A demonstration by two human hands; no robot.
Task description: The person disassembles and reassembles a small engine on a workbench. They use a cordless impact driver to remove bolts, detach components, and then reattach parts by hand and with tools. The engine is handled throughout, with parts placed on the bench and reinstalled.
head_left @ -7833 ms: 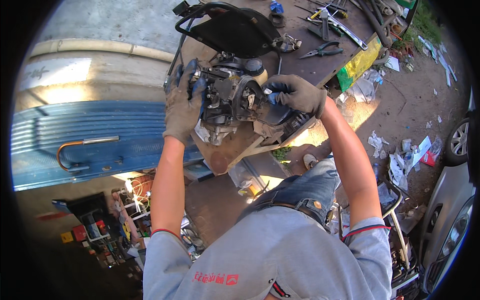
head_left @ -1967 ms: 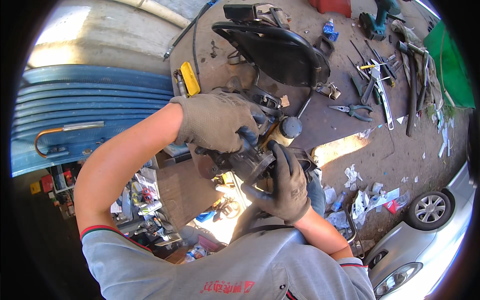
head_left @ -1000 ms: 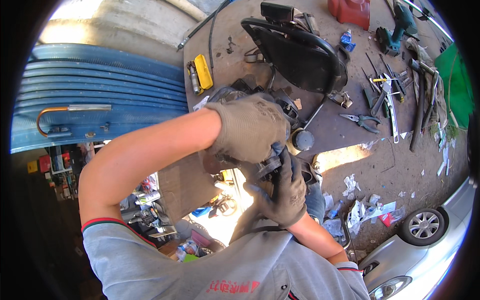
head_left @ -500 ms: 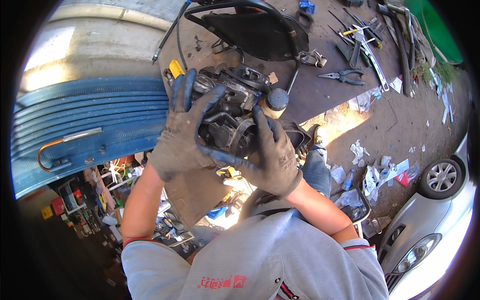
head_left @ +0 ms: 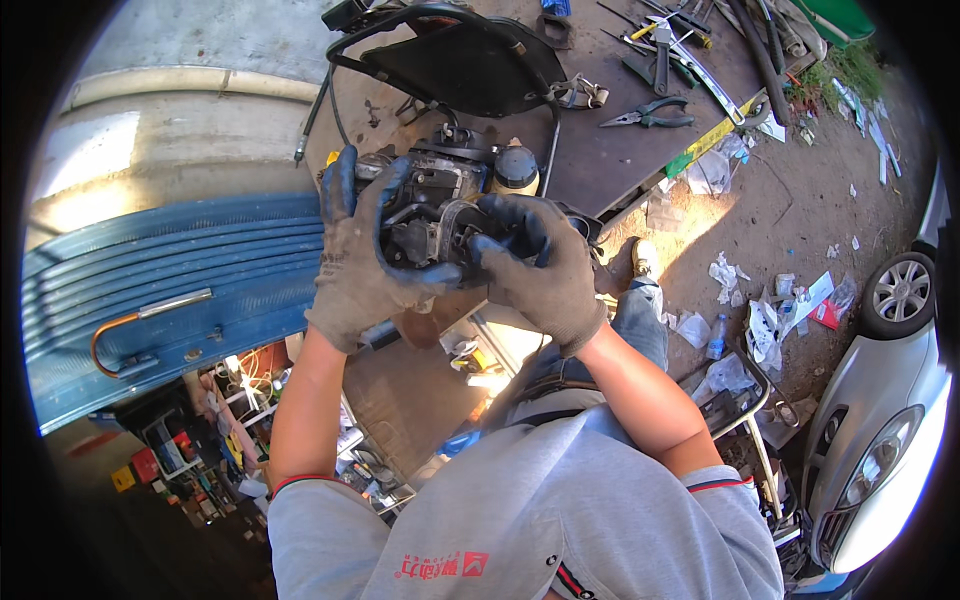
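Head: engine point(head_left: 445, 180) apparently lengthwise fore-and-aft

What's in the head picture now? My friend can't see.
A left hand and right hand in brown-and-blue fabric gloves touch a black-and-silver metal engine. Green-handled metal pliers lie farther right on a brown bench.

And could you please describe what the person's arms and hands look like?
The left hand and right hand wear matching knit work gloves, grey-brown with dark blue coated fingers. Both forearms are bare below short grey sleeves, which are edged with red-and-dark trim.
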